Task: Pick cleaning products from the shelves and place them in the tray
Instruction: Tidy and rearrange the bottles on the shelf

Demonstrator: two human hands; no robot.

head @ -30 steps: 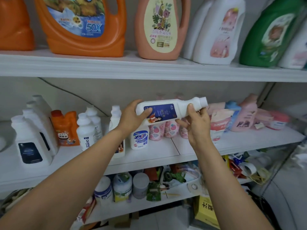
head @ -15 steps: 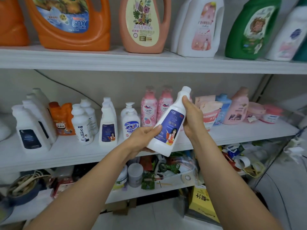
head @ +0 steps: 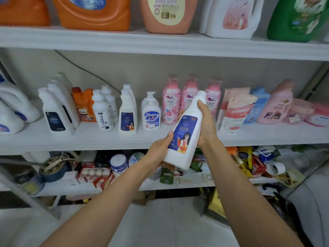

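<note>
"Now the white bottle (head: 185, 132) stands up more than a second ago, cap on top, leaning right."
"Who holds it?"
"Both hands — left hand (head: 157, 153) grips the bottom, right hand (head: 207, 125) wraps the neck, higher up."
"Where is it?"
"Between them, in front of the middle shelf (head: 89, 138). No tray in sight — maybe lower down."

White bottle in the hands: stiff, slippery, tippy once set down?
Probably stiff: no dent shows in the bottle under the left hand or right hand. Smooth plastic, so possibly slippery. Tall and narrow, so likely tippy when stood.
</note>
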